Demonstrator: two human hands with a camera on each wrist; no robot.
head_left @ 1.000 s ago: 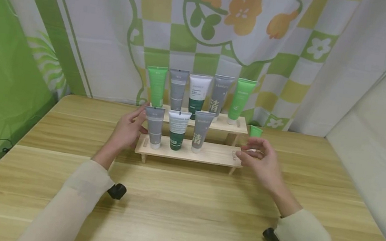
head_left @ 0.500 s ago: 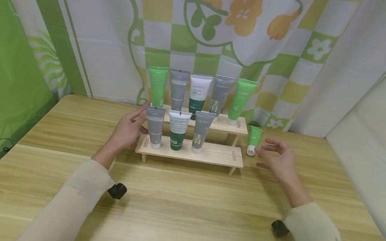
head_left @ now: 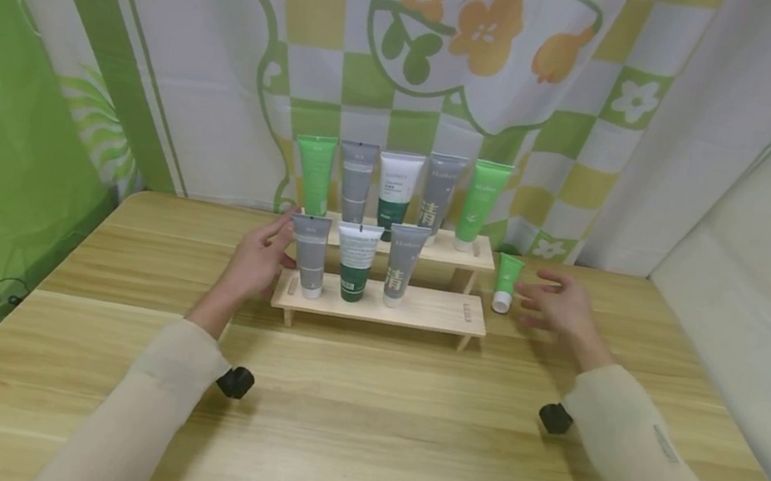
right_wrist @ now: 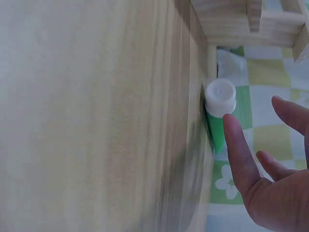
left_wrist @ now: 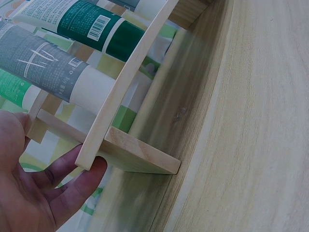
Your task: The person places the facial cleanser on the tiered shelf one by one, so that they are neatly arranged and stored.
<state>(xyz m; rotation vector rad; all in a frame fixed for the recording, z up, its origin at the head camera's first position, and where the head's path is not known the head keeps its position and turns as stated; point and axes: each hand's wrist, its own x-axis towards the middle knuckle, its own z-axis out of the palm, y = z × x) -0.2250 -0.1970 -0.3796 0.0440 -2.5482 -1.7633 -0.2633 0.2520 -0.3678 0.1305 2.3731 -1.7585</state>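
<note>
A two-tier wooden rack (head_left: 435,307) stands on the table, carrying upright squeeze tubes on both steps. My left hand (head_left: 258,254) is at its left end. In the left wrist view those fingers (left_wrist: 89,176) touch the end of the lower shelf, loosely bent; part of the hand is out of frame. My right hand (head_left: 560,306), fingers spread, is just right of a green squeeze tube (head_left: 508,277) lying on the table, white cap towards me. In the right wrist view one fingertip overlaps the edge of the cap (right_wrist: 220,94); I cannot tell whether they touch.
Several tubes fill the upper step, among them a green tube (head_left: 483,206) and a white-and-green tube (head_left: 396,192). The lower step bears a grey tube (head_left: 311,254) and two more. A patterned curtain (head_left: 363,94) hangs behind the wooden table (head_left: 357,421).
My right hand has moved away from the rack's right end to the right side of the loose green tube, uncovering it. The left hand keeps its place. The fingers of the right hand are more spread.
</note>
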